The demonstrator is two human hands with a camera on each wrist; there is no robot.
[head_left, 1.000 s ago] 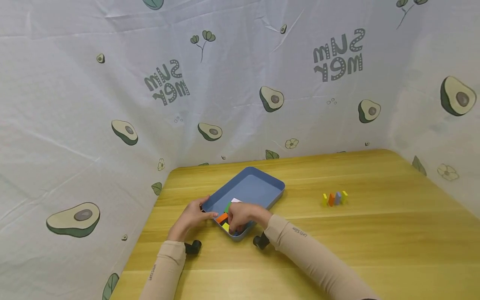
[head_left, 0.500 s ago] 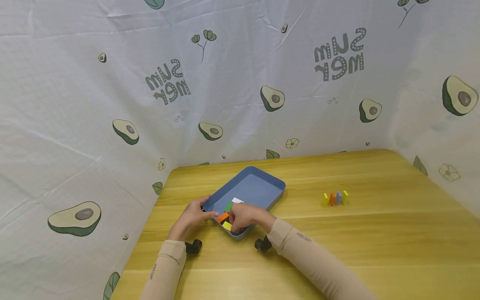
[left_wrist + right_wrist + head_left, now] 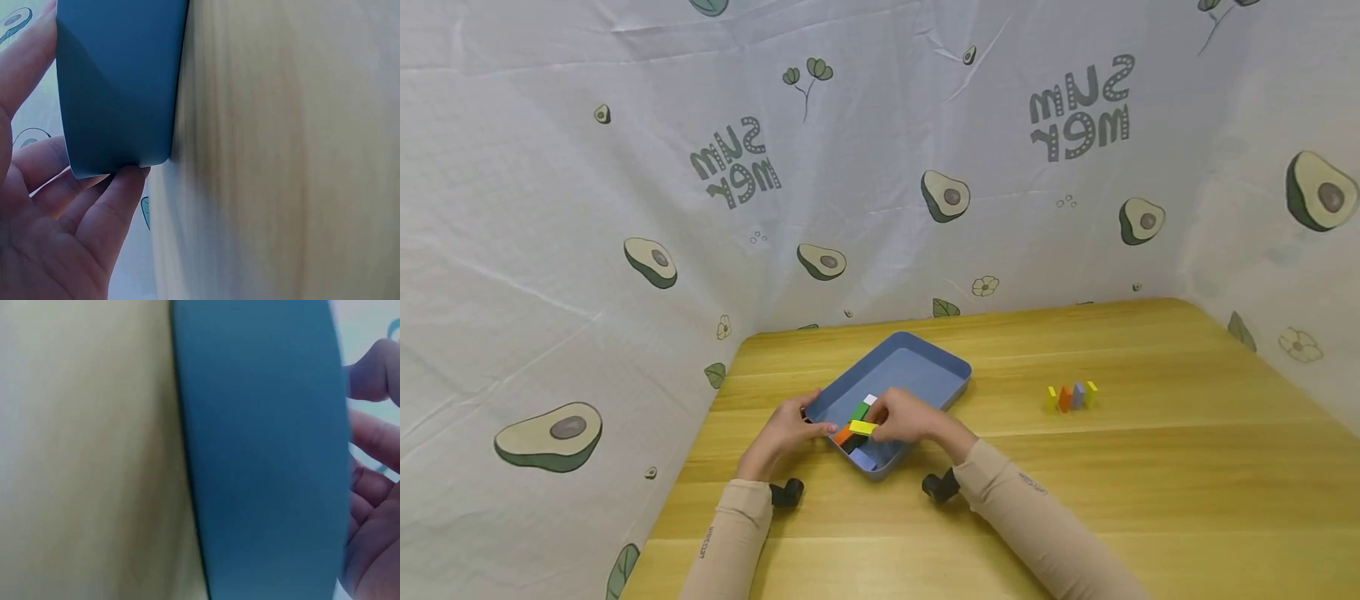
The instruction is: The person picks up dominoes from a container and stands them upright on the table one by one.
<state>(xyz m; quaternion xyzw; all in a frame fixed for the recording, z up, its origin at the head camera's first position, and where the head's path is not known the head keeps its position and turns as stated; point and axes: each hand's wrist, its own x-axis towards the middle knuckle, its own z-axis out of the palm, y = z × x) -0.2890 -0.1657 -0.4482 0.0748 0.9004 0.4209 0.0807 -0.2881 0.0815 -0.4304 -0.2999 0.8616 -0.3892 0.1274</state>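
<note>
A blue tray (image 3: 902, 375) lies at an angle on the wooden table. My left hand (image 3: 787, 431) holds its near left corner, thumb at the rim and fingers against the outer wall, as the left wrist view also shows. Over the tray's near end, my right hand (image 3: 908, 414) pinches a yellow block (image 3: 862, 428) by one end. Beneath and around it in the tray are a green block (image 3: 859, 412), a white block (image 3: 869, 400), an orange block (image 3: 842, 437) and a bluish block (image 3: 862, 459). In the right wrist view the tray wall (image 3: 269, 450) hides the fingertips.
To the right, a short row of small upright blocks stands on the table: a yellow one (image 3: 1051, 399), an orange one (image 3: 1064, 399), a purple one (image 3: 1078, 396) and another yellow one (image 3: 1091, 393). A printed curtain (image 3: 880, 167) hangs behind the table.
My right hand has risen from the tray's near corner with the yellow block between its fingers, uncovering the bluish block. The left hand stays at the tray corner.
</note>
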